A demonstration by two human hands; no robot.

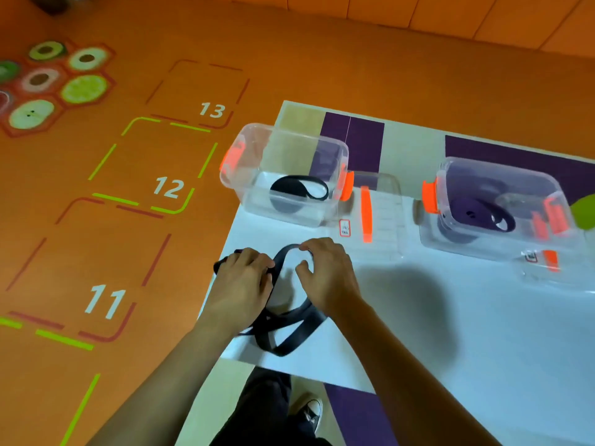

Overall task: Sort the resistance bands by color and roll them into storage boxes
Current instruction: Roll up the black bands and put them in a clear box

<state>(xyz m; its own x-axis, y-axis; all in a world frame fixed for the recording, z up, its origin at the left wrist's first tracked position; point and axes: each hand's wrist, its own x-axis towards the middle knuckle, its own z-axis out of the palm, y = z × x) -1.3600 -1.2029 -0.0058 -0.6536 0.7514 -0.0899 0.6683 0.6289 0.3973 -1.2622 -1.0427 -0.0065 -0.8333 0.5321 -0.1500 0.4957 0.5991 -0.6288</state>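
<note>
- Orange floor [96, 156] marked with numbered squares fills the left; the work is done on a white sheet [418, 317] spread beside it.
- Left hand [241, 281] is curled down on the loose black band [289, 323] and grips a strand near the sheet's edge. Its fingertips are hidden under the knuckles.
- That band sprawls in tangled loops on the sheet between the two hands, so this looks like the start of rolling it. The next move calls for straightening it, then winding it tight.
- Left box [251, 156], just beyond the hands, already holds a rolled black band [299, 188], so it is the likely destination.
- Right hand [328, 275] pinches the loop's far end with thumb and forefinger, though motion blur softens the contact.
- Right box [515, 181] holds a purple band [473, 214], indistinct through the clear wall.
</note>
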